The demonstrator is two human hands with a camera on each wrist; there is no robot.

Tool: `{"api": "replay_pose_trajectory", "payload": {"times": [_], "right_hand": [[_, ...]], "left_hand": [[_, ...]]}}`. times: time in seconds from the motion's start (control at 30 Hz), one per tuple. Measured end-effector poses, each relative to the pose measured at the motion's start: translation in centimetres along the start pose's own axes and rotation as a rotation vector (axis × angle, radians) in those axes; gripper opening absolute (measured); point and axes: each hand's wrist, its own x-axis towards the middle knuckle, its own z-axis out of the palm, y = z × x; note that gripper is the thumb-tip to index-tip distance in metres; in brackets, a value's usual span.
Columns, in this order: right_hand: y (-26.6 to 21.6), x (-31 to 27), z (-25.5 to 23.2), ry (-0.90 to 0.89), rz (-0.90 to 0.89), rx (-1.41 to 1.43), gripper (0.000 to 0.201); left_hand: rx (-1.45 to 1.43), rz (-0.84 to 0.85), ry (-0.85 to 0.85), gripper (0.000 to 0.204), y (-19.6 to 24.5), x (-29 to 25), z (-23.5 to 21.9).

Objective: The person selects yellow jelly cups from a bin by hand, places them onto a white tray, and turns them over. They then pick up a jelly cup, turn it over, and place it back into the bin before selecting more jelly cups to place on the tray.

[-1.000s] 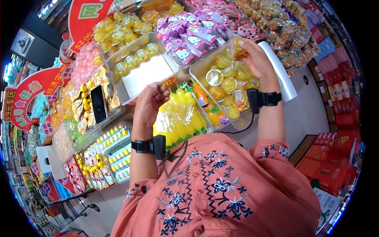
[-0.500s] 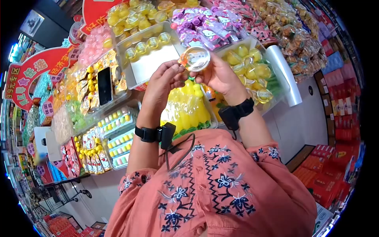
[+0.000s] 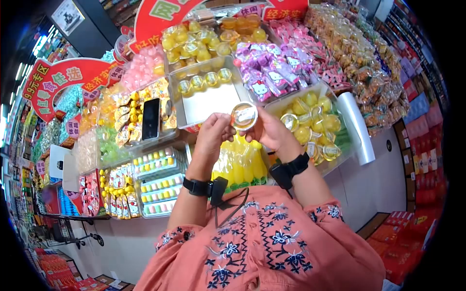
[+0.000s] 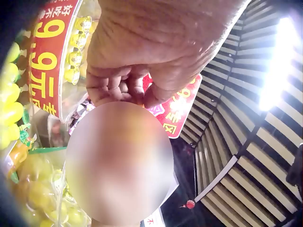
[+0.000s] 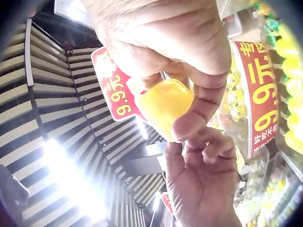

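A round yellow cup with a printed lid [image 3: 243,116] is held up in front of the chest, lid toward the face. My right hand [image 3: 275,132] grips it from the right side; in the right wrist view its fingers curl round the yellow cup [image 5: 165,106]. My left hand [image 3: 212,138] has its fingertips at the cup's left edge, fingers curled; the left wrist view shows the curled fingers of this hand [image 4: 147,56], with a blurred patch below them. Beneath the hands lie yellow bagged items [image 3: 239,162].
A bin with a few cups along its back and a white base [image 3: 208,104] stands behind the hands. To the right are a bin of yellow cups [image 3: 310,121] and a plastic roll [image 3: 356,128]. A phone [image 3: 151,119] lies on packets at left.
My right hand has come from the right bin to the middle with the cup, and my left hand has joined it there. Over the last half second the view has shifted slightly.
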Motion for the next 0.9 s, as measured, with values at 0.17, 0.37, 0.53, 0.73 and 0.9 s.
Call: {"api": "replay_pose_trajectory", "payload": {"times": [0.17,0.37,0.53,0.73,0.9], "right_hand": [[-0.3,0.1,1.0,0.008,-0.036,0.002,0.046],[-0.4,0.2,1.2,0.065,-0.095,-0.003,0.039],[-0.1,-0.3,2.3,0.163,-0.164,-0.127,0.034],[-1.1,-1.5,4.2,0.158,-0.146,-0.239,0.036],[-0.9,-1.2,3.8,0.132,-0.154,-0.235,0.037]], "left_hand": [[-0.03,0.012,0.01,0.025,-0.4,0.2,-1.1],[0.231,0.265,0.024,0.048,0.1,0.2,-0.1],[0.28,0.239,-0.099,0.047,0.9,-0.2,0.3],[-0.035,0.152,-0.094,0.044,1.2,-0.3,0.0],[-0.046,0.155,-0.108,0.045,1.2,-0.3,-0.3]]}}
